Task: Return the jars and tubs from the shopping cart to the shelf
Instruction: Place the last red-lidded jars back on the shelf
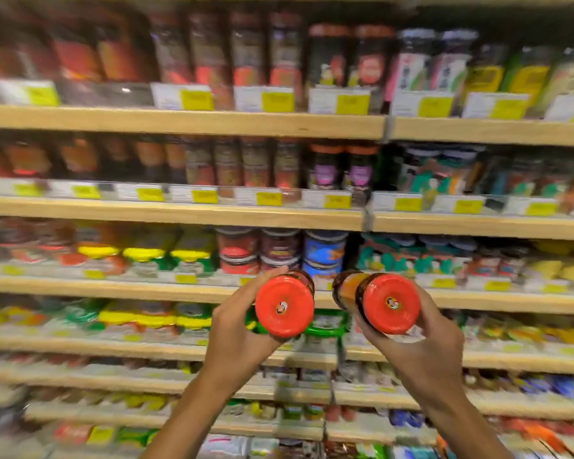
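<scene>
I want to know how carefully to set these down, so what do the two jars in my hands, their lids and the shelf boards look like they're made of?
Left jar and right jar: clear and glossy, with dark and orange contents showing through, probably glass, possibly clear plastic. Lids: smooth red-orange with a soft sheen, likely plastic or painted metal. Shelf boards: pale tan and matte, apparently wood or wood laminate; the blur hides any grain.

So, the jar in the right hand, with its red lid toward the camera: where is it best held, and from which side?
Best around the glass body, just behind the red lid, coming from below and the right, as the right hand does now. The jar lies tilted with its base toward the shelf, so fingers curled round the body leave the base free to go in first.
</scene>
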